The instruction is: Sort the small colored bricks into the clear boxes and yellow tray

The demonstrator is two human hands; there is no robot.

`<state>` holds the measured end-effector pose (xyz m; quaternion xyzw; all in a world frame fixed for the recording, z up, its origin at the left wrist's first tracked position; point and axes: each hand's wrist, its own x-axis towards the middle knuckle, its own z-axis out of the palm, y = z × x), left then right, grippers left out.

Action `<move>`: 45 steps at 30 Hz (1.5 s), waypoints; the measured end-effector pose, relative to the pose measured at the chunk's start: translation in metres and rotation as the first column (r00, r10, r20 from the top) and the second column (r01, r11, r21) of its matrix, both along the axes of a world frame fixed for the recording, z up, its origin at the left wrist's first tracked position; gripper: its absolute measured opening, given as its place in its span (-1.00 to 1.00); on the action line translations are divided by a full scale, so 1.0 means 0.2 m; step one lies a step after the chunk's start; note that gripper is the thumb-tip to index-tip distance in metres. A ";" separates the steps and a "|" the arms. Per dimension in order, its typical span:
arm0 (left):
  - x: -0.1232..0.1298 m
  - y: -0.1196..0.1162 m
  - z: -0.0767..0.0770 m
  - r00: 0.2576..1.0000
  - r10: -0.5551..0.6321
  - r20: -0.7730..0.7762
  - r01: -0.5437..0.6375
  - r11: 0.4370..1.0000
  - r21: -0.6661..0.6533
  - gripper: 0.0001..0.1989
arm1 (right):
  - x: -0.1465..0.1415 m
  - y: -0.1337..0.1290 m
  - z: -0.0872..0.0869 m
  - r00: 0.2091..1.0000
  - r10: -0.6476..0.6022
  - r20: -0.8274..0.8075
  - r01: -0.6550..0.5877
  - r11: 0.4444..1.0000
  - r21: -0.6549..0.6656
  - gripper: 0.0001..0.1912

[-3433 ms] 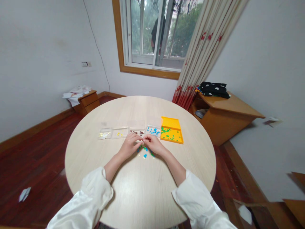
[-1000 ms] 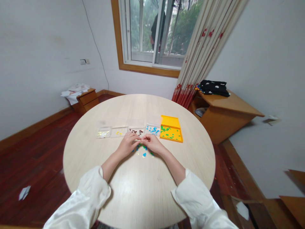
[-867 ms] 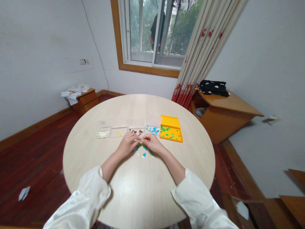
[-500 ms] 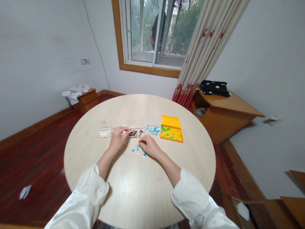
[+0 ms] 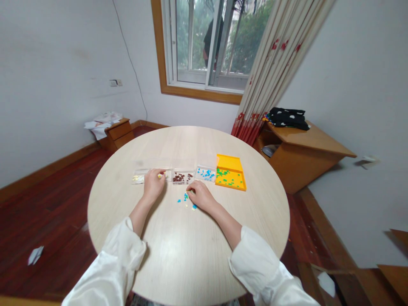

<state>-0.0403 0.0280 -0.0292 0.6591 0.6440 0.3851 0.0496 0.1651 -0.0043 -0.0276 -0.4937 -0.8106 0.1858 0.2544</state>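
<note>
Pieces (image 5: 185, 196) lie loose by right hand (image 5: 200, 196); sideways brush could scatter them, I judge; left hand (image 5: 153, 183) at clear box (image 5: 168, 178); I cannot tell either hand's grip.

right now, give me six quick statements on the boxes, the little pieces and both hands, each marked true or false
1. The yellow box is the rightmost box. True.
2. The yellow box is shut. False: its lid is open.
3. Green pieces lie in the yellow box. True.
4. The brown pieces are loose on the table. False: they lie in a clear box.
5. The right hand is by the loose pieces on the table. True.
6. The left hand is in the yellow box. False: it is to the left of the brown pieces.
</note>
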 end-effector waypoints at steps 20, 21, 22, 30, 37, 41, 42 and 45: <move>0.03 -0.02 0.02 0.997 -0.051 0.055 0.051 0.999 0.004 -0.73 | 0.01 -0.01 0.02 0.996 0.005 0.086 -0.002 0.999 -0.039 -0.83; 0.04 -0.02 0.03 0.995 -0.071 0.069 0.071 0.997 0.010 -0.73 | 0.01 -0.01 0.01 0.997 0.006 0.082 -0.003 0.999 -0.036 -0.84; 0.04 -0.03 0.03 0.992 -0.095 0.078 0.094 0.995 0.018 -0.73 | 0.02 -0.01 0.01 0.997 0.007 0.079 -0.004 0.999 -0.032 -0.84; 0.10 -0.07 0.04 0.958 -0.277 0.079 0.275 0.961 0.037 -0.76 | 0.02 -0.02 0.02 0.998 0.006 0.069 -0.005 1.000 -0.025 -0.85; 0.11 -0.09 0.03 0.929 -0.356 0.097 0.355 0.935 0.028 -0.80 | 0.02 -0.02 0.03 0.999 -0.022 0.042 0.024 0.999 -0.038 -0.83; 0.12 -0.09 0.03 0.904 -0.418 0.086 0.417 0.908 0.034 -0.81 | 0.02 -0.01 0.04 0.999 -0.026 -0.043 0.024 0.999 -0.036 -0.85; 0.12 -0.09 0.02 0.895 -0.439 0.080 0.437 0.899 0.034 -0.81 | 0.02 -0.01 0.03 0.996 -0.024 -0.080 0.022 0.999 -0.035 -0.85; 0.14 -0.10 0.02 0.863 -0.502 0.053 0.501 0.865 0.030 -0.81 | 0.02 -0.01 0.02 0.980 -0.013 -0.200 0.007 0.999 -0.033 -0.88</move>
